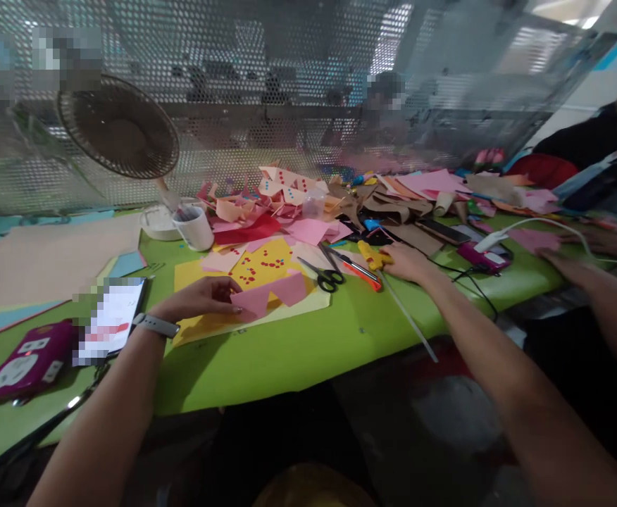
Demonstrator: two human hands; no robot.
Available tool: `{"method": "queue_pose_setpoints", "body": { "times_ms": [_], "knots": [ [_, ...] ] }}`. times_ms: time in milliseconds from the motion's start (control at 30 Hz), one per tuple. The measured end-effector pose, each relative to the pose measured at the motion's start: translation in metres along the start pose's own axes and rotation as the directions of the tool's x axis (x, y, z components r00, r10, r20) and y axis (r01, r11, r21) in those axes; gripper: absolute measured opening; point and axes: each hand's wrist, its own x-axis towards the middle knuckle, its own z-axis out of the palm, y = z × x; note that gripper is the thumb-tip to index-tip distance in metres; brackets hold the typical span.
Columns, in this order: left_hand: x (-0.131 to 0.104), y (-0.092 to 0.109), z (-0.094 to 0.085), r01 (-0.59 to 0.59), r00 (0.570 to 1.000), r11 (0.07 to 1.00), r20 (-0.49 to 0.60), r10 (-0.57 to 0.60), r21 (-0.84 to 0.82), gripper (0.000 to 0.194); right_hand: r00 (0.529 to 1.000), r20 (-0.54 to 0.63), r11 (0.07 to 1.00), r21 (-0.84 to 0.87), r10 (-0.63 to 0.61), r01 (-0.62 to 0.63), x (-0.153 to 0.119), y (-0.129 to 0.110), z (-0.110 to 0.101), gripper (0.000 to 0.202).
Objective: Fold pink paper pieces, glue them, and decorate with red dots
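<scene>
My left hand, with a watch at the wrist, pinches the left end of a folded pink paper piece. Below the piece lies a yellow paper sheet, with small red bits scattered over it. My right hand has its fingers closed round a yellow glue gun on the green table. From the gun's rear a long translucent glue stick reaches past the table edge. Black-handled scissors and an orange utility knife rest between my hands.
Paper scraps heap along the back. A white cup stands by a fan. Left are a phone, a purple power strip and large sheets. Another person's arm and a second power strip are at right.
</scene>
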Motion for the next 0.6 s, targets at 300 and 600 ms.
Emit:
{"method": "queue_pose_setpoints", "body": {
  "times_ms": [300,600],
  "knots": [
    [-0.001,-0.006,-0.002,-0.017,1.0,0.999,-0.006,0.017,-0.036,0.039,0.976,-0.217,0.993,0.103,-0.028,0.051,-0.012,0.006,0.019,0.056],
    [0.001,-0.013,-0.005,-0.094,0.995,0.996,-0.035,0.093,-0.013,0.028,0.881,-0.275,0.406,0.908,0.384,0.107,-0.009,-0.06,-0.011,0.014]
  ]
}}
